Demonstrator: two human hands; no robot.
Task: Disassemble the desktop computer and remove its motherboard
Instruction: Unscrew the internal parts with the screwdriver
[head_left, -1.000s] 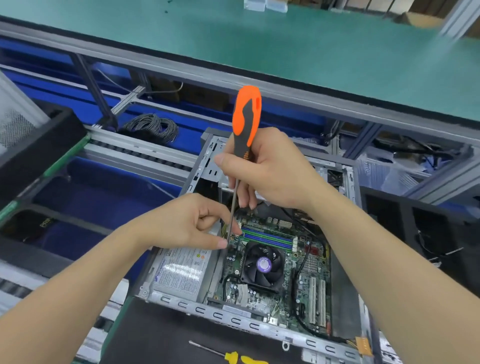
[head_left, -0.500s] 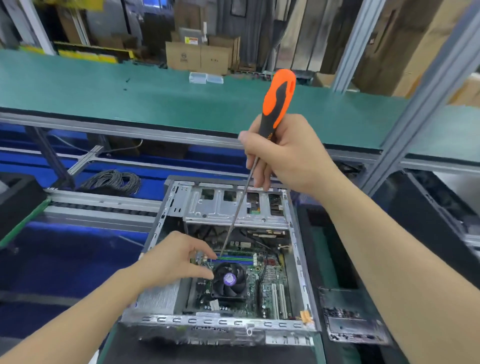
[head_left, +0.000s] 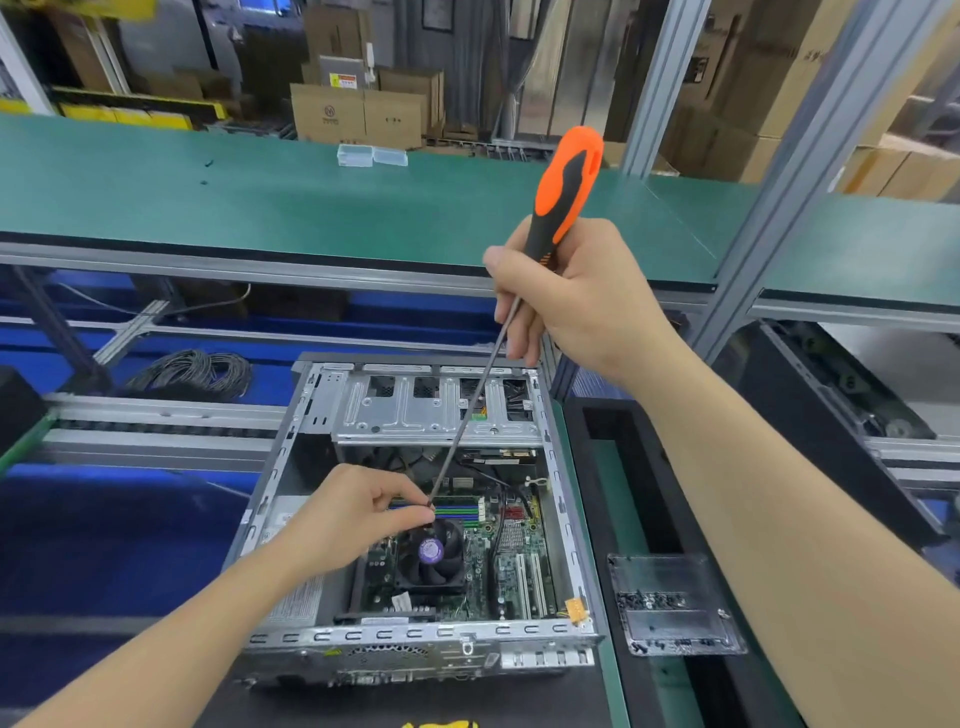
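An open desktop case (head_left: 563, 499) lies flat before me, its green motherboard (head_left: 483, 566) showing inside with a black fan cooler (head_left: 431, 558) and green memory sticks (head_left: 460, 512). My right hand (head_left: 576, 296) grips an orange-and-black screwdriver (head_left: 563, 187), whose long shaft slants down to the board near the cooler's top edge. My left hand (head_left: 358, 512) is inside the case, its thumb and fingers pinching at the screwdriver's tip. What sits between them is too small to see. A silver drive cage (head_left: 415, 415) spans the far part of the case.
A clear lidded tray (head_left: 672, 605) with small dark screws sits to the right of the case. A coil of grey cable (head_left: 195, 371) lies at the back left. A green bench (head_left: 311, 202) with two small clear boxes (head_left: 371, 155) runs behind. A yellow tool handle (head_left: 441, 724) shows at the bottom edge.
The view has pulled back and up, so the whole case now shows. My right hand has raised the screwdriver higher. My left hand stays pinched at its tip by the cooler.
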